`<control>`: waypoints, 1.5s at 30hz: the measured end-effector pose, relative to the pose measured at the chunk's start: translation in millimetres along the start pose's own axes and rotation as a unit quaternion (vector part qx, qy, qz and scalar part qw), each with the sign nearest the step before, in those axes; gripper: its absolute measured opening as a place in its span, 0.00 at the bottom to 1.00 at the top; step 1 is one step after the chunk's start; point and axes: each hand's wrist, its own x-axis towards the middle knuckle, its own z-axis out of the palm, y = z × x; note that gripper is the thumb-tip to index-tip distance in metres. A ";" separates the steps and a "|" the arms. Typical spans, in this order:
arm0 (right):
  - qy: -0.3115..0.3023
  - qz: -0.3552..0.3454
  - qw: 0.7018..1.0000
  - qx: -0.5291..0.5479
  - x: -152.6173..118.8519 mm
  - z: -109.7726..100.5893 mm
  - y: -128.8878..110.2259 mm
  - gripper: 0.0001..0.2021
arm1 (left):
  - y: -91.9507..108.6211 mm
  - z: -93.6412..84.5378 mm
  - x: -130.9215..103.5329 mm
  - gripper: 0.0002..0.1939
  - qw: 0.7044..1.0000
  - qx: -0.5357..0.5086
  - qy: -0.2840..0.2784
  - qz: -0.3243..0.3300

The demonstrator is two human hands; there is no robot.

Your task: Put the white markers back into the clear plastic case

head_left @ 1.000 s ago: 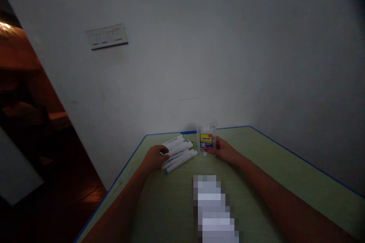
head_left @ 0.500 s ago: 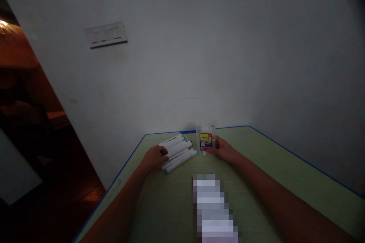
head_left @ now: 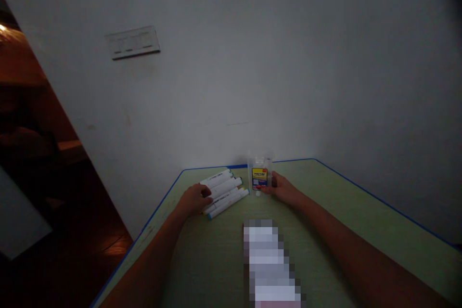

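Observation:
Several white markers (head_left: pixel 227 197) with coloured ends lie side by side, slanting, on the green table. Over their left ends is my left hand (head_left: pixel 196 198), its thumb and fingers curled on them with a gap between the tips. A clear plastic case (head_left: pixel 260 178) with a yellow and blue label stands upright near the table's back edge, right of the markers. My right hand (head_left: pixel 281 188) grips the right side of this case, thumb in front by the label and fingers behind.
A pixelated, pale long object (head_left: pixel 270 260) lies at the table's front middle. The blue-edged table (head_left: pixel 361 226) meets a grey wall with a switch plate (head_left: pixel 133 43). At the left is a dark opening with an orange-lit area.

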 end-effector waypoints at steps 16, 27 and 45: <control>0.000 -0.009 1.000 0.003 0.4 -0.1 0.4 0.25 | 5.2 -2.8 -2.8 0.15 1.000 0.004 -0.002 0.002; -0.007 -0.019 1.000 -0.011 -1.4 0.6 -1.5 0.22 | 4.9 -2.1 -2.0 0.15 1.000 0.004 -0.007 0.002; -0.020 -0.037 0.999 -0.018 -1.9 1.4 -3.0 0.24 | 9.5 -4.2 -5.4 0.15 1.000 0.000 -0.001 0.003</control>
